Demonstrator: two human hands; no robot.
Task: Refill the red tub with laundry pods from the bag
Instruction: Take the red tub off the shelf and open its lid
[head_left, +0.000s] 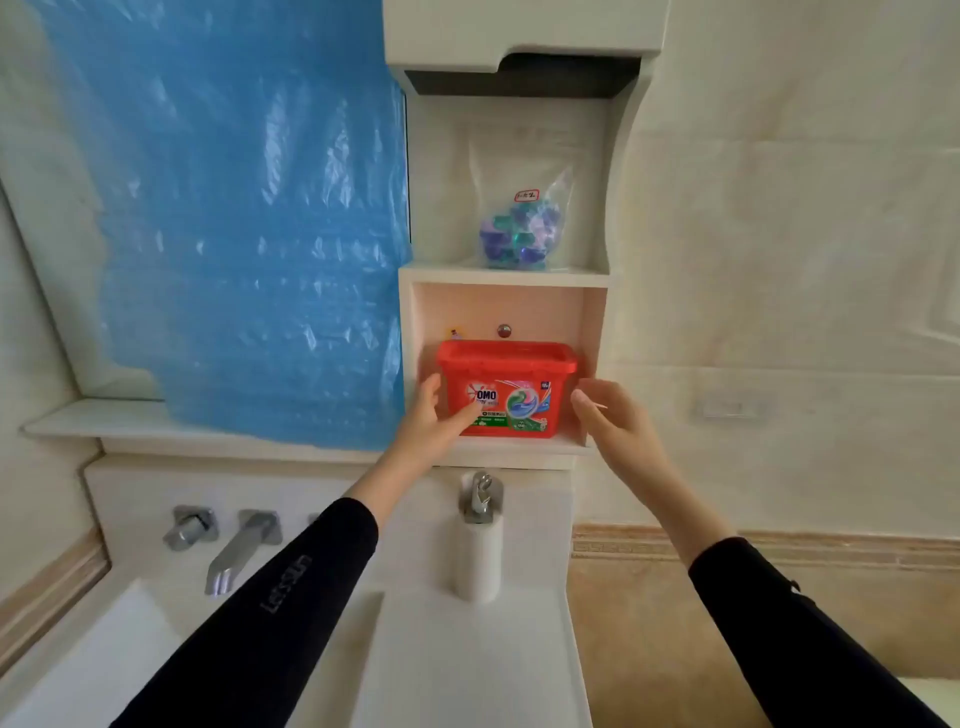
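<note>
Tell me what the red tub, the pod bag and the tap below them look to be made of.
Red tub: apparently moulded plastic, slightly glossy, with a rimmed lid and a printed label on the front.
Pod bag: thin clear plastic film; it creases, glints, and shows the purple and teal pods inside.
Tap: likely metal, chrome-like finish with bright reflections.
</note>
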